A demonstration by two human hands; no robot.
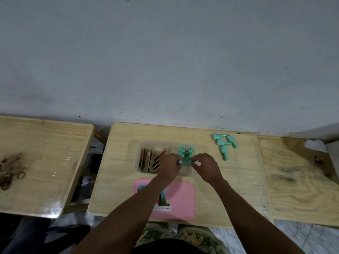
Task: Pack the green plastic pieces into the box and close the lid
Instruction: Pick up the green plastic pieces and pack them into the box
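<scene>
seen from above, looking down at a wooden table (238,180) against a grey wall. clear box (139,149) at table centre, open, lid off. pink lid (183,195) lying flat on the table just in front of the box, partly hidden under the left forearm. left half of the box filled with slim red and gold sticks (148,160). right half holding a cluster of green pieces (185,153) standing upright, round caps up, packed close together.

left hand (169,167) over the middle of the box, fingers curled and pinching a small capped piece at the near edge of the cluster. right hand (206,166) on the other side, fingers bent inward and touching the same cluster; whether gripping a piece or only steadying, cannot tell. four more loose pieces (224,143) lying on their sides on the table, well apart from the box, toward the far right.

judged as mid-packing: some pieces in, four left out, lid not yet on. to do this step well: seat the held piece upright and tight against its neighbours, steadying the cluster with the other hand to stop a topple; keep caps level and below the rim, so the lid can sit flat; leave room in the right half for the last four; avoid nudging the sticks
</scene>
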